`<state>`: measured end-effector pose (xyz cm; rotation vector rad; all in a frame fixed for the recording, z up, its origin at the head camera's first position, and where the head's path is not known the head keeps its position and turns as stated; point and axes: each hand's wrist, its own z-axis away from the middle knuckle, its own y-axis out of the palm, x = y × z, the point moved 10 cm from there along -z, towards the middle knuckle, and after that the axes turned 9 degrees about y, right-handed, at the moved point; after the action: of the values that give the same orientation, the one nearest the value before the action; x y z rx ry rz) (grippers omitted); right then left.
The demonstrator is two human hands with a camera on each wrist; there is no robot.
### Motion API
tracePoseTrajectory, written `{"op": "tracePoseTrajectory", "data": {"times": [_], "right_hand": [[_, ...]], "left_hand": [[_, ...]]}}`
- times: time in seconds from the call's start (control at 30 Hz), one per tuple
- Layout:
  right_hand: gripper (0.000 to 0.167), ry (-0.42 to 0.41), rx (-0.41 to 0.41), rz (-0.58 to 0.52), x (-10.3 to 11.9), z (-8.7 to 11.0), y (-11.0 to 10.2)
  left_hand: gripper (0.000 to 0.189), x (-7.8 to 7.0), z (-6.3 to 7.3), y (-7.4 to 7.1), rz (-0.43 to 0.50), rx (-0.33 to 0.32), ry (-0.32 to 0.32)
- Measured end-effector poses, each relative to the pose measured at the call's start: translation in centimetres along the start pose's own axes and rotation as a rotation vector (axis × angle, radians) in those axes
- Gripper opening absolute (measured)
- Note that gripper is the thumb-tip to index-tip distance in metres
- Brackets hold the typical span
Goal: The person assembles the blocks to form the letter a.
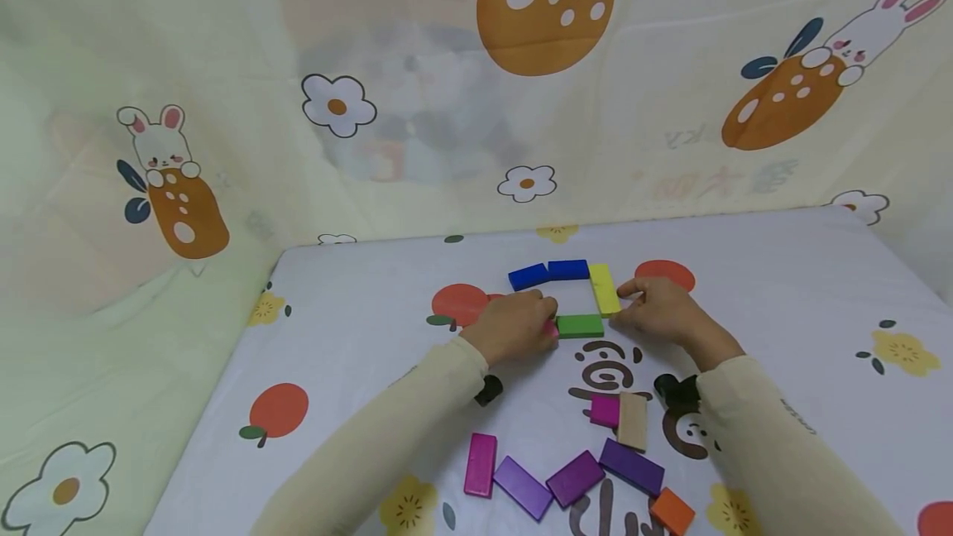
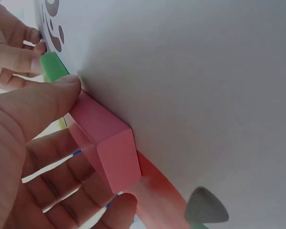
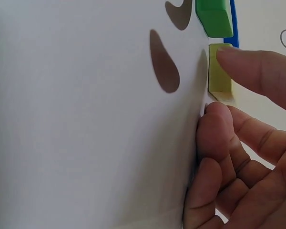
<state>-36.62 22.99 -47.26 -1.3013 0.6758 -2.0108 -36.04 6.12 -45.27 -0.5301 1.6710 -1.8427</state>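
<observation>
A: Any writing readable?

B: Only faint mirrored characters showing through the curtain at two o'clock, too blurred to read. Small print on the right sleeve, also illegible. Dark squiggle characters printed on the sheet near the middle, half hidden by blocks.

A: And the hands?

B: Left hand curled round a pink block, thumb on its top, fingers along its far side, block lying flat on the sheet. Barely seen from the head view, just a pink sliver at the knuckles, touching the green block at its three o'clock. Right hand with one fingertip pressing the near end of the yellow block, other fingers loosely bent against the sheet, gripping nothing.

A: Layout?

B: Two blue blocks end to end at twelve, yellow running down from their right end, green across the bottom, close to yellow's near end. Left side of the frame taken by the pink one under the hand.

A: Room to move?

B: Spare pieces at six o'clock: magenta block, three purple blocks, small magenta piece, wooden block, orange block near the frame's lower edge. Wide bare sheet toward nine and three; curtain closing the far edge and the left side
</observation>
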Motion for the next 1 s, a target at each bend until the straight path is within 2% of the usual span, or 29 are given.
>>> {"op": "tracePoseTrajectory", "data": {"times": [0.27,0.7,1.0], "right_hand": [[0.066,0.022,-0.013,0.041,-0.1,-0.2,0.4],[0.064,0.011,-0.025,0.043,0.0,0.0,0.4],[0.064,0.013,-0.029,0.039,-0.2,-0.1,0.3]], "left_hand": [[0.038,0.1,-0.1,0.0,0.024,-0.004,0.030],[0.039,-0.5,-0.8,0.1,0.043,-0.012,0.072],[0.039,-0.5,-1.0,0.2,0.026,-0.010,0.066]]}}
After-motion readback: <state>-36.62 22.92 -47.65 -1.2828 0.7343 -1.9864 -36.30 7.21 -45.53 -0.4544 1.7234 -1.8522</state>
